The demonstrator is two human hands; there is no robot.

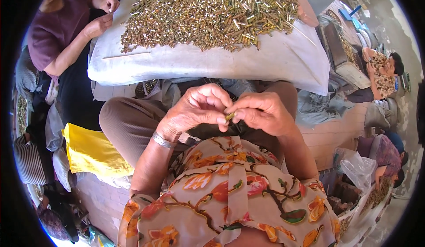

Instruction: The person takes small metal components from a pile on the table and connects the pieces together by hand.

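Observation:
Close in front of my chest, my left hand point(198, 109) and my right hand point(264, 113) meet at the fingertips. Between them they pinch a small yellow-gold piece point(229, 115), brass-like in colour; most of it is hidden by the fingers, so its exact kind does not show. A metal bracelet point(163, 140) circles my left wrist. Beyond my hands, a large heap of small brass-coloured metal pieces point(203, 17), some tube-shaped and some short, lies on a table with a white cover point(128, 70).
Thin sticks point(126, 55) lie on the cover beside the heap. At the far left a co-worker's hands point(99, 25) work over the table edge. A yellow cloth or bag point(90, 152) sits left of my knee. More people and a clear plastic bag point(356, 167) are at the right.

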